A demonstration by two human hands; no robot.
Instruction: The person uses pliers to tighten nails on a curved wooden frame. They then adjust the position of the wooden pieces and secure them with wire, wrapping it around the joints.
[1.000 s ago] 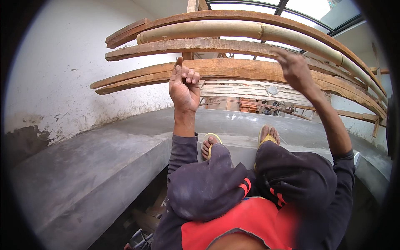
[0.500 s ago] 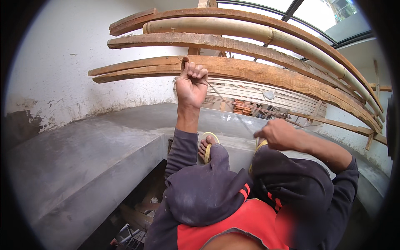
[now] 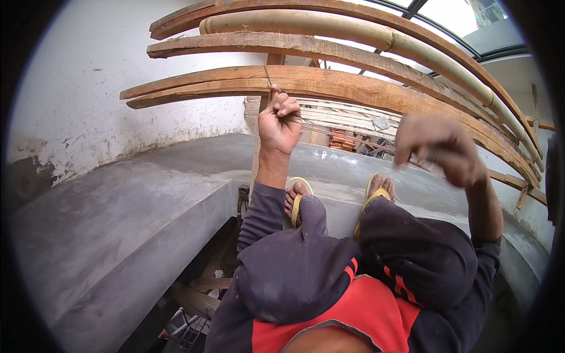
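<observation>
A white plastered wall is rising on the left. A grey concrete ledge is stretching below it and across the front, bearing the person's feet. Paired rough wooden planks are running across the view, with a single plank and a jointed bamboo pole lying higher in the picture. The right hand is hanging near the pair's right part, well apart from the left; it is showing as a blur, so I cannot tell whether its grip is closing on anything. The left hand is pointing upward, its grip pinching a thin dark strand between thumb and forefinger. That strand is sticking up across the paired planks in this view; whether it is touching them, I cannot tell. The step in hand is seemingly one of steadying the strand with the left; the next move is probably calling for a firm pinch there and careful placing of the right fingers.
</observation>
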